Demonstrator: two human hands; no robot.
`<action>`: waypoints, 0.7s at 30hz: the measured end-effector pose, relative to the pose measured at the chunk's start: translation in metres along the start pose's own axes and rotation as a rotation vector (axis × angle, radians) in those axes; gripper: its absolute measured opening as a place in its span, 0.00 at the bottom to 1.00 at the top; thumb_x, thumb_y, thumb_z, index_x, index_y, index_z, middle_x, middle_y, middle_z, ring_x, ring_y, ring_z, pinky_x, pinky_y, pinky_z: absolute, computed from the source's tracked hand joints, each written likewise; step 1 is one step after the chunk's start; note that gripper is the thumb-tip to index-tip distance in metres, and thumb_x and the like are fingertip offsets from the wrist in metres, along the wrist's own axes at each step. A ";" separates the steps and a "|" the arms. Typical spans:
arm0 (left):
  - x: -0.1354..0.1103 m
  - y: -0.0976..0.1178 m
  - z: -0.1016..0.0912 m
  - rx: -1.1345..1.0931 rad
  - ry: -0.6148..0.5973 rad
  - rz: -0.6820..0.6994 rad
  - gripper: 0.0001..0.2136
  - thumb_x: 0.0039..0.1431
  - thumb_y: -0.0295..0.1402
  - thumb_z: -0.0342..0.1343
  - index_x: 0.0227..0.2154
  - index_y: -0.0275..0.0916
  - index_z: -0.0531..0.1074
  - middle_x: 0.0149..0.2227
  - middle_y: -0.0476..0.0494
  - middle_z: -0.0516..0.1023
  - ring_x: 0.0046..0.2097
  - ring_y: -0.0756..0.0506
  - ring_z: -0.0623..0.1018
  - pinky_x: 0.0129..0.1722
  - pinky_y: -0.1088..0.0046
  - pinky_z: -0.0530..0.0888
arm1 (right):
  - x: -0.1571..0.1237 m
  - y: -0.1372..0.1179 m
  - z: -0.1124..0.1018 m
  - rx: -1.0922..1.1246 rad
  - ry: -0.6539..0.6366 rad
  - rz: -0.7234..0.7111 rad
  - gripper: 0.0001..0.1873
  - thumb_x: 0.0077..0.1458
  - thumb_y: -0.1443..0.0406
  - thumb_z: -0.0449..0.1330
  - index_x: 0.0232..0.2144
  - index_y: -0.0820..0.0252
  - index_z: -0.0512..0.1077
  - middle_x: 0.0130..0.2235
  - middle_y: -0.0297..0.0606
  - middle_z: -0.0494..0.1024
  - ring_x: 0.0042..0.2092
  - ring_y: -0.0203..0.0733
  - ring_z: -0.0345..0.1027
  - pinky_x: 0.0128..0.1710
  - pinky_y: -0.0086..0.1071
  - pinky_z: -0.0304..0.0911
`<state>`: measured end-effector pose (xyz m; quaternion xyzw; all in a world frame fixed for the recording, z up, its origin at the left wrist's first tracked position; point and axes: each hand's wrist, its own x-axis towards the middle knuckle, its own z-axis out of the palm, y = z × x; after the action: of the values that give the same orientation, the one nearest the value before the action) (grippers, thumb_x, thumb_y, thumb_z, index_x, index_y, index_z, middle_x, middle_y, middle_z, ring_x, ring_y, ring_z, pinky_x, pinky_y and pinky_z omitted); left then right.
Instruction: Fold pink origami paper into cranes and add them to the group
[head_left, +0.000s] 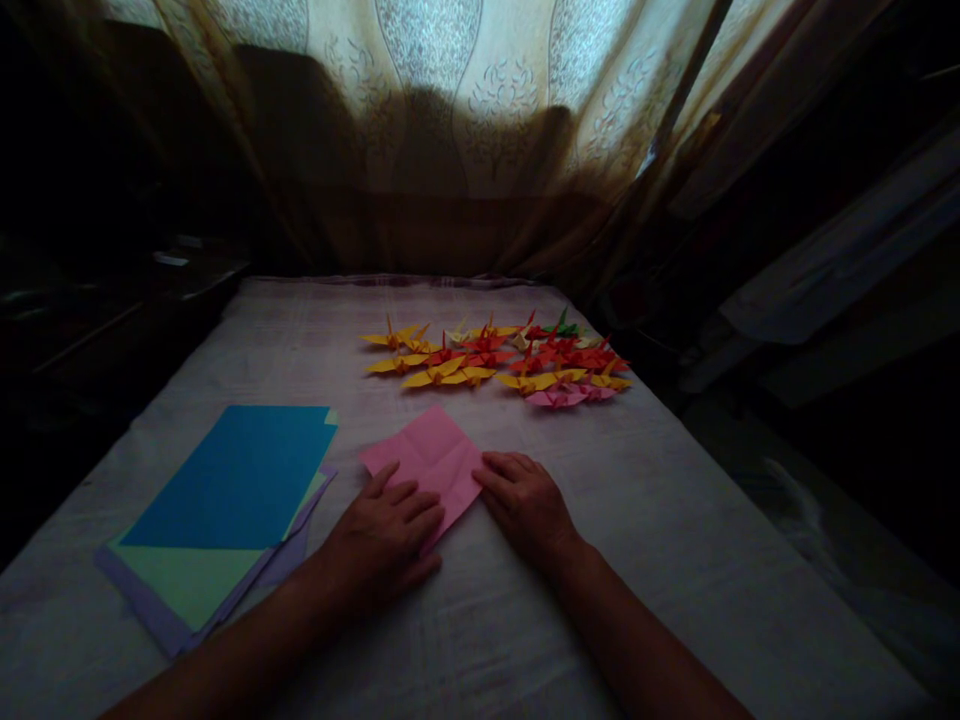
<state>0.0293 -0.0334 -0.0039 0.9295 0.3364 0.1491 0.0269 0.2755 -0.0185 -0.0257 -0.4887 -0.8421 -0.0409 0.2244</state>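
A pink sheet of origami paper [439, 450] with crease lines lies on the cloth-covered table, turned with one corner pointing away from me. My left hand [394, 525] rests flat over its near left part, fingers stretched out and spread. At the right corner, my right hand [529, 505] pinches the paper's edge between thumb and fingers. The paper's near left corner is hidden under my left hand.
Several folded paper cranes [487, 360] in yellow, red, pink, green and white stand beyond the sheet. To the left lies a stack of blue paper [232, 480] over green and purple sheets. A patterned curtain [465, 130] hangs behind the table [630, 600].
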 end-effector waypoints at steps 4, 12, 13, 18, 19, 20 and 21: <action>0.000 -0.003 -0.001 0.045 0.054 -0.026 0.12 0.61 0.28 0.50 0.44 0.40 0.75 0.47 0.42 0.80 0.47 0.40 0.78 0.58 0.51 0.63 | -0.002 0.001 0.001 0.076 0.008 0.058 0.10 0.58 0.66 0.61 0.41 0.51 0.79 0.47 0.42 0.78 0.48 0.48 0.70 0.47 0.41 0.66; 0.005 -0.024 -0.006 -0.032 0.053 -0.201 0.10 0.65 0.31 0.46 0.36 0.38 0.74 0.32 0.43 0.79 0.35 0.42 0.78 0.39 0.62 0.74 | -0.003 -0.003 -0.001 0.231 -0.010 0.218 0.09 0.56 0.66 0.61 0.39 0.50 0.79 0.50 0.41 0.77 0.52 0.48 0.69 0.50 0.45 0.62; 0.005 -0.028 -0.003 -0.047 0.056 -0.248 0.10 0.65 0.32 0.46 0.39 0.38 0.73 0.33 0.42 0.79 0.35 0.42 0.78 0.37 0.64 0.74 | -0.003 -0.002 -0.002 0.241 -0.011 0.241 0.09 0.56 0.66 0.61 0.38 0.51 0.79 0.50 0.41 0.77 0.52 0.48 0.69 0.50 0.46 0.62; 0.004 -0.036 0.007 0.069 0.192 -0.260 0.13 0.66 0.30 0.46 0.48 0.37 0.71 0.40 0.38 0.79 0.39 0.42 0.77 0.40 0.63 0.75 | -0.001 -0.002 0.000 0.252 0.041 0.357 0.04 0.55 0.65 0.61 0.31 0.54 0.78 0.47 0.42 0.78 0.50 0.49 0.69 0.50 0.46 0.60; 0.004 -0.034 0.007 0.126 0.224 -0.204 0.13 0.66 0.28 0.45 0.47 0.38 0.73 0.41 0.38 0.78 0.41 0.41 0.77 0.41 0.62 0.75 | 0.000 -0.003 0.000 0.247 0.048 0.370 0.04 0.54 0.65 0.62 0.30 0.54 0.77 0.47 0.42 0.78 0.50 0.49 0.69 0.50 0.46 0.60; 0.004 -0.031 0.006 0.182 0.253 -0.141 0.13 0.65 0.26 0.45 0.44 0.39 0.74 0.42 0.38 0.78 0.43 0.40 0.76 0.42 0.61 0.74 | 0.000 -0.004 0.001 0.241 0.053 0.381 0.03 0.54 0.66 0.62 0.29 0.54 0.77 0.47 0.41 0.78 0.50 0.49 0.69 0.50 0.46 0.60; 0.005 -0.026 0.004 0.227 0.270 -0.080 0.13 0.65 0.24 0.45 0.42 0.39 0.75 0.43 0.38 0.78 0.44 0.40 0.76 0.44 0.59 0.74 | 0.001 -0.005 0.001 0.235 0.055 0.390 0.03 0.53 0.66 0.62 0.29 0.54 0.76 0.46 0.41 0.78 0.50 0.49 0.69 0.49 0.46 0.60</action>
<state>0.0183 -0.0100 -0.0107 0.8840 0.3881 0.2324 -0.1175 0.2709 -0.0198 -0.0257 -0.6114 -0.7243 0.0880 0.3063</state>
